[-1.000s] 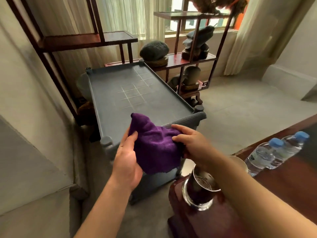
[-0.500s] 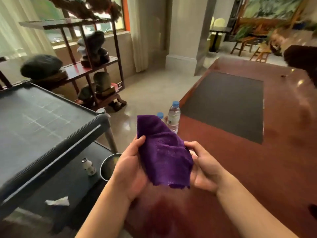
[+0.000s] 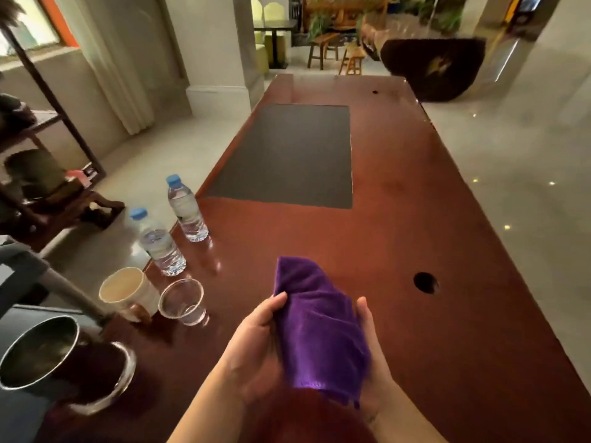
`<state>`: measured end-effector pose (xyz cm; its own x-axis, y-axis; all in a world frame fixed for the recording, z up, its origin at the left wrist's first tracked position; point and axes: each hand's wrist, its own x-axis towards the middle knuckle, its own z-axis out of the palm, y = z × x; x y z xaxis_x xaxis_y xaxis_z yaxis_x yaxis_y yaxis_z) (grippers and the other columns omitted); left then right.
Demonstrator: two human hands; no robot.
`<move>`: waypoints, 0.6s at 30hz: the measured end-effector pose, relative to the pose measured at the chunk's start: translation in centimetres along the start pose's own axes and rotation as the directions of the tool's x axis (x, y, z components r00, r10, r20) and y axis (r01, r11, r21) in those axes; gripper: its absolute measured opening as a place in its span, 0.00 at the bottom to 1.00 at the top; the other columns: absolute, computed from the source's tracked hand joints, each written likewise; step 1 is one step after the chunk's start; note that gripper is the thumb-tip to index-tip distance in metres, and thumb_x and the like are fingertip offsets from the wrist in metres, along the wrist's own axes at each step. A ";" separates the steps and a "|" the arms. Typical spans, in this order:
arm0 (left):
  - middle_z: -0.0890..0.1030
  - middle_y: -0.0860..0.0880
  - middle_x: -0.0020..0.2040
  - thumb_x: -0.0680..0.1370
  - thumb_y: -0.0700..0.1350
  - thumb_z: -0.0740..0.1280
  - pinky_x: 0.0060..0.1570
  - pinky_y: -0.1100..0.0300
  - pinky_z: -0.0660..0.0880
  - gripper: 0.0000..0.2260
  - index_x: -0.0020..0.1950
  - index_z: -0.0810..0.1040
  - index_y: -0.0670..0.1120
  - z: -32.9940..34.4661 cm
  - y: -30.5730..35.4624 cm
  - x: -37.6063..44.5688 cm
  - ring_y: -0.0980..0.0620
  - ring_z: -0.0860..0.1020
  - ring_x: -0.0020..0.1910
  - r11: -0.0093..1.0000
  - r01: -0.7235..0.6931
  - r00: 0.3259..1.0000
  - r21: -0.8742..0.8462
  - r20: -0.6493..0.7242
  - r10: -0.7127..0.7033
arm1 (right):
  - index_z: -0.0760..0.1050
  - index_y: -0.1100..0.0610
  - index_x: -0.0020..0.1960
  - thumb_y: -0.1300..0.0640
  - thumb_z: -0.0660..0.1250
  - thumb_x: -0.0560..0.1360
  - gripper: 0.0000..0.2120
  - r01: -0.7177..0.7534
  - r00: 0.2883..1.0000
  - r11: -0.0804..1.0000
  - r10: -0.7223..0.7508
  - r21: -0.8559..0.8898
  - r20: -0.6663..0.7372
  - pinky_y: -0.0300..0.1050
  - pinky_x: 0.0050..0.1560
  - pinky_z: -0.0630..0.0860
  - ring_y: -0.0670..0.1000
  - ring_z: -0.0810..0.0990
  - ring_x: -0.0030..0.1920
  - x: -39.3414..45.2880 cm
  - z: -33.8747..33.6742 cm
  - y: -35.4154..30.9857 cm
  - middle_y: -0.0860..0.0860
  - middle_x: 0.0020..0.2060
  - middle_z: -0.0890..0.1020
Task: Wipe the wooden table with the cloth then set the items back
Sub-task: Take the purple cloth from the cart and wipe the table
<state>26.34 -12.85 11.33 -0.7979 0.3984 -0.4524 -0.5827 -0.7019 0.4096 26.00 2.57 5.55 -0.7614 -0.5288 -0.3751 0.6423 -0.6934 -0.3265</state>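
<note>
— Starting far to the left of our grip, what do we have?
— A metal pot (image 3: 40,353) at the table's near left corner, then a paper cup (image 3: 126,294) and a clear plastic cup (image 3: 182,300) side by side, with two water bottles (image 3: 160,243) beyond them along the left edge.
— And the grip itself?
— We hold the purple cloth (image 3: 318,327) bunched between both hands above the wooden table (image 3: 431,346). Our left hand (image 3: 256,350) curls its thumb and fingers onto the cloth's left side; our right hand (image 3: 371,353) closes on its right side, mostly hidden behind the fabric.
— Beyond it?
— A dark mat (image 3: 287,155) lies farther up the table, and a round hole (image 3: 425,282) sits just right of the cloth.
</note>
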 end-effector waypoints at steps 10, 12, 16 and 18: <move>0.85 0.36 0.49 0.79 0.42 0.64 0.48 0.46 0.81 0.11 0.52 0.83 0.37 -3.1 -6.6 2.4 0.39 0.85 0.46 0.896 0.131 0.894 0.425 -0.442 0.079 | 0.74 0.67 0.67 0.59 0.68 0.66 0.30 -0.101 0.978 0.995 0.096 -0.018 -0.186 0.64 0.66 0.69 0.69 0.75 0.64 -3.8 -7.8 -0.5 0.68 0.65 0.75; 0.86 0.41 0.43 0.80 0.41 0.64 0.34 0.57 0.80 0.11 0.46 0.86 0.43 -4.1 -7.5 3.0 0.46 0.85 0.38 0.826 0.164 0.879 0.539 -0.459 0.125 | 0.74 0.67 0.67 0.59 0.67 0.66 0.29 -0.119 0.967 0.992 0.124 0.038 -0.224 0.65 0.69 0.65 0.69 0.74 0.65 -4.4 -9.3 -0.1 0.67 0.65 0.75; 0.87 0.50 0.41 0.80 0.40 0.64 0.36 0.59 0.78 0.10 0.48 0.85 0.46 -7.1 -8.8 5.0 0.54 0.84 0.39 0.586 0.181 0.837 0.790 -0.436 0.329 | 0.76 0.66 0.66 0.62 0.72 0.63 0.31 -0.079 0.952 0.988 0.114 0.132 -0.284 0.64 0.65 0.70 0.68 0.76 0.63 -5.5 -12.2 0.2 0.65 0.65 0.77; 0.86 0.51 0.46 0.79 0.40 0.66 0.46 0.58 0.77 0.07 0.51 0.83 0.49 -9.0 -9.3 6.1 0.54 0.83 0.45 0.234 0.174 0.788 0.956 -0.278 0.550 | 0.77 0.66 0.64 0.63 0.75 0.59 0.33 -0.049 0.953 0.982 0.102 0.184 -0.286 0.64 0.62 0.73 0.67 0.78 0.61 -5.9 -13.5 -0.2 0.64 0.64 0.78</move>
<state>28.24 -9.20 -2.33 -0.9058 -0.2362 -0.3517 -0.4233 0.4696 0.7748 31.54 12.40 -3.86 -0.6352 -0.4343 -0.6386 0.6521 -0.7447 -0.1422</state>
